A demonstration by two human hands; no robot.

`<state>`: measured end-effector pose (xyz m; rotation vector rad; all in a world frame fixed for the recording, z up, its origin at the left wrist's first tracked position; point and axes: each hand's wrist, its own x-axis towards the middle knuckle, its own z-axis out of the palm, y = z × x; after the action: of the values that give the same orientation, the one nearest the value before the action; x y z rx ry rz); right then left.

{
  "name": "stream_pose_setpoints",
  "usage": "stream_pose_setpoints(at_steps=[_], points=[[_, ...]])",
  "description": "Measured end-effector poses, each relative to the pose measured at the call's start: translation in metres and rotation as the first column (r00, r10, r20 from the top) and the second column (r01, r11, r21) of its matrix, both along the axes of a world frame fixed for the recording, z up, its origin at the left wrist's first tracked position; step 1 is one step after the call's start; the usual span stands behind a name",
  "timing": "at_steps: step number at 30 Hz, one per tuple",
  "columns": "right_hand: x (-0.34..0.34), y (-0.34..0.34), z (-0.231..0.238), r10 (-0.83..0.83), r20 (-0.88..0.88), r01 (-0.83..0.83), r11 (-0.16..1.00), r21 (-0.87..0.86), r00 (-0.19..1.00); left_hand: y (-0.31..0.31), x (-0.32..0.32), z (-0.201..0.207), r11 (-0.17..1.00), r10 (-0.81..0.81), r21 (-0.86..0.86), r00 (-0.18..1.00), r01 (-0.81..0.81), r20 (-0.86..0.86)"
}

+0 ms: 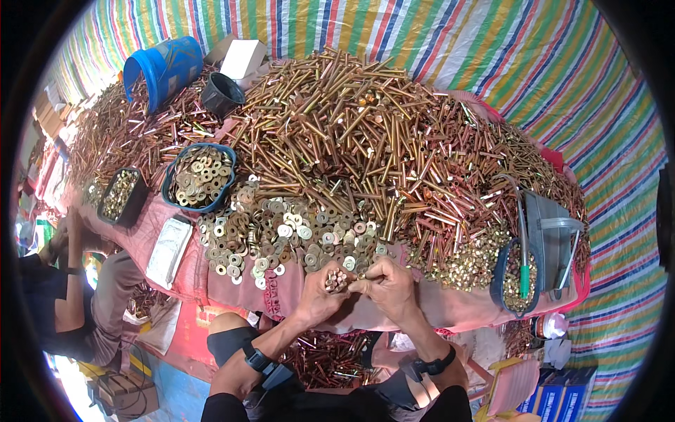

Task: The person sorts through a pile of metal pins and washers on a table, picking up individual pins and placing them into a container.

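Note:
My left hand point(320, 294) is wrapped round a bundle of brassy metal bolts point(337, 281), whose ends face up in a tight cluster. Right beside it, my right hand point(385, 287) is closed in a pinch with its fingertips at the bundle's edge. Whatever those fingers hold is too small or hidden to make out. Just beyond both hands, loose flat washers point(302, 228) spread over a pink cloth point(295, 309). Behind them rises a large heap of long brassy bolts point(330, 133). Small golden nuts point(467, 264) lie piled to the right of my hands.
A blue-rimmed basin point(166, 184) holds washers; a dark tray point(138, 204) holds nuts. At right stand a dark blue tub point(500, 281) with a green-handled tool point(524, 280) and a grey scoop-like container point(550, 218). A blue bucket point(172, 67) lies tipped at back. Another person point(67, 295) sits at left.

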<state>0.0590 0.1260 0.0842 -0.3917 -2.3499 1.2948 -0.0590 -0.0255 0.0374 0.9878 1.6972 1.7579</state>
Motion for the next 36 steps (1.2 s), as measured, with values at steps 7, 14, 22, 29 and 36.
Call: stream_pose_setpoints(at_steps=[7, 14, 22, 29, 36], points=[[0.0, 0.001, 0.0, 0.038, -0.131, -0.024, 0.994, 0.107, 0.991, -0.001, 0.0, 0.002, 1.0, -0.006, -0.022, 1.0, 0.007, 0.028], [0.0, -0.003, 0.003, -0.021, -0.096, 0.027, 0.998, 0.063, 0.995, 0.001, 0.001, -0.006, 1.0, -0.005, 0.023, 0.999, 0.004, 0.035], [0.005, -0.001, -0.003, 0.033, -0.034, -0.03, 0.996, 0.089, 0.999, -0.002, -0.001, -0.004, 0.999, -0.052, 0.012, 0.996, 0.051, 0.078], [0.017, 0.012, -0.004, -0.117, 0.033, 0.122, 0.955, -0.269, 0.993, 0.001, 0.003, -0.008, 0.998, -0.022, 0.058, 0.996, 0.017, 0.088], [0.029, 0.029, -0.005, 0.334, 0.568, -0.104, 0.912, -0.397, 0.752, -0.01, -0.002, -0.01, 0.995, -0.099, -0.018, 0.995, 0.099, 0.004]])
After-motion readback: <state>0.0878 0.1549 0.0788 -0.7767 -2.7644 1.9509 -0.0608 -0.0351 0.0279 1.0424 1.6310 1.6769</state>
